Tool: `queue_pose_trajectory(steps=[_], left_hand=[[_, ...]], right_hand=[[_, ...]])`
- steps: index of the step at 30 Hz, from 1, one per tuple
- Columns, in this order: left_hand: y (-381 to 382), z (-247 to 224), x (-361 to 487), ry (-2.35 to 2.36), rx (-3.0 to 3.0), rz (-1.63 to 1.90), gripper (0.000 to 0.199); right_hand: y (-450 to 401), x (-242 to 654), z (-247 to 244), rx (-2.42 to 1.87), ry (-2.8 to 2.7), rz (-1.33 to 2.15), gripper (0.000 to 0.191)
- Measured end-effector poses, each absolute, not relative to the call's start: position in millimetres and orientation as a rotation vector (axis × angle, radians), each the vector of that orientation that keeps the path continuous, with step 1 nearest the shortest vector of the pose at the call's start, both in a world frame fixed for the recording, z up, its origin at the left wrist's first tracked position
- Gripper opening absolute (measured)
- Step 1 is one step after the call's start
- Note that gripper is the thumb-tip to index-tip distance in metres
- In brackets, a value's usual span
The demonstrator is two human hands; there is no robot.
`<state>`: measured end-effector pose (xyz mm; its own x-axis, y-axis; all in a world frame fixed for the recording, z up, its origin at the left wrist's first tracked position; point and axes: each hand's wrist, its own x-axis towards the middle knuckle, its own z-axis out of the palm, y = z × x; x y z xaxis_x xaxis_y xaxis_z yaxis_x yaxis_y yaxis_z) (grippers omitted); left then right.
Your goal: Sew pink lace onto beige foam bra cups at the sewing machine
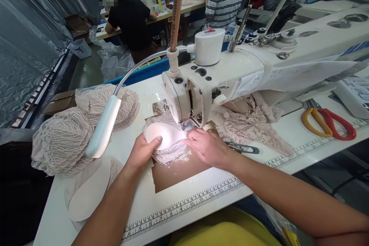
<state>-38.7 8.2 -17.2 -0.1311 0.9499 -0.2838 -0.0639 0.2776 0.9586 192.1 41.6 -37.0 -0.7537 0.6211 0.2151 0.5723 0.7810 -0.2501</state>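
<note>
Most fingers of the left hand (145, 150) are lying hidden beneath the white pad (170, 136); the right hand (210, 147) is obscuring the pad's narrow tip. On the sewing machine (245, 61), needle detail is appearing too small to resolve. The right edge is cutting off the machine, the bottom edge the yellow garment (227, 228); pixelation is masking the head of a co-worker (129, 23).

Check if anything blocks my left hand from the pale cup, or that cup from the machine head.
Nothing visible does: your left hand holds the pale cup, and its narrow end lies by the machine head, beside your right hand.
</note>
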Motion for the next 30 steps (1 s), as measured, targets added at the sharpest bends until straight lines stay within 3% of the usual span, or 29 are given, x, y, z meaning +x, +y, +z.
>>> queue_pose_trajectory(steps=[7,15,22,26,30], left_hand=[[4.4,-15.2,-44.8,1.455,1.021,1.018,0.052],[2.3,-5.7,-59.4,1.607,1.280,0.623,0.036],[-21.0,42.8,-64.3,1.979,1.745,0.058,0.046],[-29.5,62.5,-55.2,1.780,2.049,0.188,0.029],[-13.1,51.9,-40.5,1.524,2.395,0.412,0.022]], right_hand=[[40.1,190.0,-34.1,-1.016,-2.739,0.162,0.034],[41.9,184.8,-30.7,-1.173,-2.751,0.095,0.036],[44.6,190.0,-39.1,-1.138,-2.576,0.070,0.034],[44.8,192.4,-38.4,-1.122,-2.532,0.097,0.032],[42.1,192.3,-35.1,-1.054,-2.565,0.200,0.032]])
